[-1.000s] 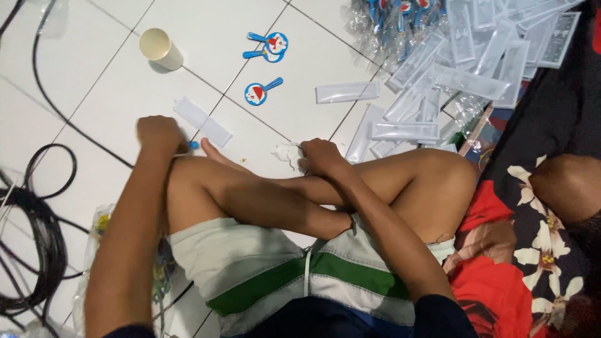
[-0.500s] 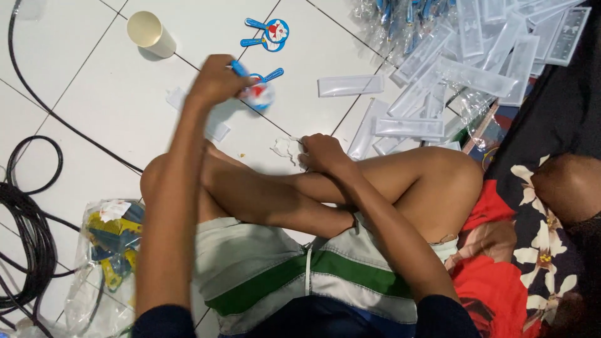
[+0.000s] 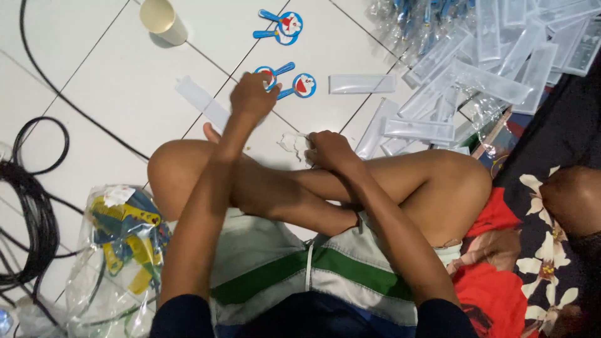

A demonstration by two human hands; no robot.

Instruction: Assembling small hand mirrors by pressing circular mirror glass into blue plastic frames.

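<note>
A heap of clear plastic sleeves (image 3: 494, 69) spreads over the white tiled floor (image 3: 113, 94) well beyond and to the right of both hands, long flat rectangular pouches lying criss-crossed, with one single clear sleeve (image 3: 362, 84) lying apart just right of the left hand. Three small round blue toy paddles with red-and-white cartoon faces lie on the tiles: one paddle (image 3: 268, 73) sits right under the fingertips of the left hand (image 3: 252, 95), a second paddle (image 3: 302, 86) lies just to its right, and a third paddle (image 3: 283, 26) lies farther ahead. The left hand is curled, knuckles up, fingers closing down onto the nearest paddle; whether it has it gripped cannot be told. The right hand (image 3: 330, 149) rests closed near the crossed shin, pinching a crumpled bit of white plastic (image 3: 292, 143). Another flat sleeve (image 3: 201, 101) lies just left of the left hand. Open tile stretches left of it toward a paper cup (image 3: 161, 20) and black cables (image 3: 34, 206).
</note>
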